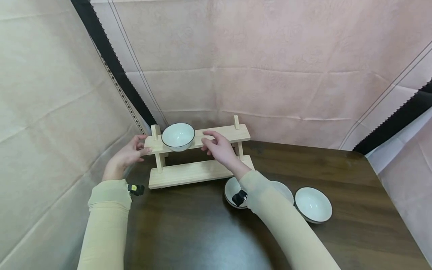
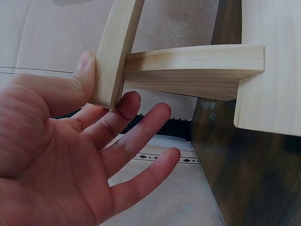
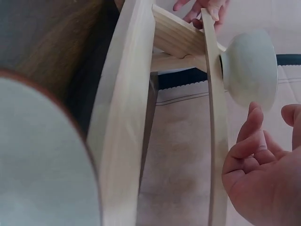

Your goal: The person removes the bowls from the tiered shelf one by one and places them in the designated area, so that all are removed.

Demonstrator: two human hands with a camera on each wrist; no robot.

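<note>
A two-tier wooden rack [image 1: 192, 173] stands at the back left of the table. My left hand [image 1: 125, 156] pinches the left end of its upper board [image 2: 111, 56] between thumb and index finger, the other fingers spread below. On that board, toward the left, sits a white bowl with a dark rim [image 1: 178, 135], upright. My right hand [image 1: 220, 149] is just right of this bowl, over the upper board, its fingers loosely bent and nothing between them. In the right wrist view a gap shows between the fingertips and the bowl [image 3: 251, 70].
Three more white bowls stand on the dark table [image 1: 189, 228] to the right: one [image 1: 232, 187] and a middle one [image 1: 283, 190] partly behind my right forearm, another [image 1: 314, 204] farther right. Upright pegs [image 1: 236, 122] rise from the upper board. Pale cloth walls [image 1: 270, 75] enclose the table.
</note>
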